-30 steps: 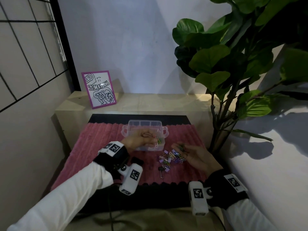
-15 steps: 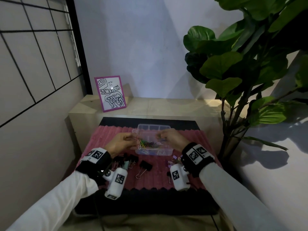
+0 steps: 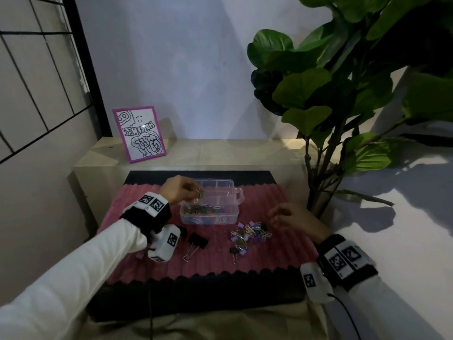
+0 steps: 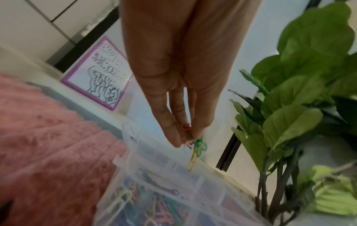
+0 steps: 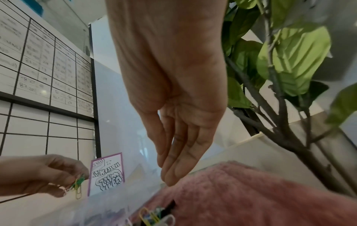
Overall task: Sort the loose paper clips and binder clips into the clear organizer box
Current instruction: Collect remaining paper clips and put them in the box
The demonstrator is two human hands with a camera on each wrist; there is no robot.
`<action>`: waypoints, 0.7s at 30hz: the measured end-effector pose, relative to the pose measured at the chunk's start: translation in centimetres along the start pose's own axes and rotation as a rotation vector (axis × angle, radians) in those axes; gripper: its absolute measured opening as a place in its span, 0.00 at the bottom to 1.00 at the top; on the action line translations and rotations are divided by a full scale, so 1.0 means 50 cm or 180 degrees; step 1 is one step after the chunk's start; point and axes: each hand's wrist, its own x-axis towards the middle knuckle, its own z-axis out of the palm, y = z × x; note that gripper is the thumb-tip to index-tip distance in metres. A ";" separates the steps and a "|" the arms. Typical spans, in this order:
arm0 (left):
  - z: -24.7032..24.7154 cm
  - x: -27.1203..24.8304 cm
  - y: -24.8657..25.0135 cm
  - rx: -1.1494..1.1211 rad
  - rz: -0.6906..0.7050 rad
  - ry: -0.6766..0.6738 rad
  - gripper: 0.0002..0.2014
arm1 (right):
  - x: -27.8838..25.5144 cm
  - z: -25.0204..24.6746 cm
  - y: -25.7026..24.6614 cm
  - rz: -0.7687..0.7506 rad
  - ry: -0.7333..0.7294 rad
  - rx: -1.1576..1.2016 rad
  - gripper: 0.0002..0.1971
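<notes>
The clear organizer box point(image 3: 232, 194) sits on the pink mat, its front compartments holding coloured paper clips point(image 3: 199, 209). My left hand point(image 3: 182, 190) hovers over the box's left side and pinches a small bunch of green, yellow and pink paper clips point(image 4: 196, 146), which dangle from the fingertips; the same bunch point(image 5: 78, 185) shows in the right wrist view. My right hand point(image 3: 284, 215) hangs to the right of the box with relaxed, nearly straight fingers point(image 5: 173, 171) and holds nothing. Below it lies a pile of loose paper clips and small purple binder clips point(image 3: 250, 233).
A large black binder clip point(image 3: 197, 241) and a small one point(image 3: 234, 251) lie on the mat point(image 3: 282, 251) near the front. A framed drawing point(image 3: 139, 134) stands on the wooden ledge behind. A leafy plant point(image 3: 331, 99) rises at the right, close to my right arm.
My right hand has drawn back from the box to the right, above the loose pile. My left hand stays at the box's left side with clips pinched. The head view has shifted.
</notes>
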 end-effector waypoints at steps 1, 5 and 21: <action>0.002 0.006 0.005 0.0205 -0.0009 -0.0015 0.08 | -0.005 0.000 0.009 0.0043 0.0001 0.0008 0.10; 0.016 0.013 0.025 0.1015 -0.0017 -0.0341 0.12 | -0.003 0.016 0.037 -0.0178 0.0141 -0.0552 0.09; 0.055 -0.004 0.018 0.1298 -0.0001 0.0159 0.10 | -0.005 0.092 0.053 -0.0529 0.0135 -0.1349 0.15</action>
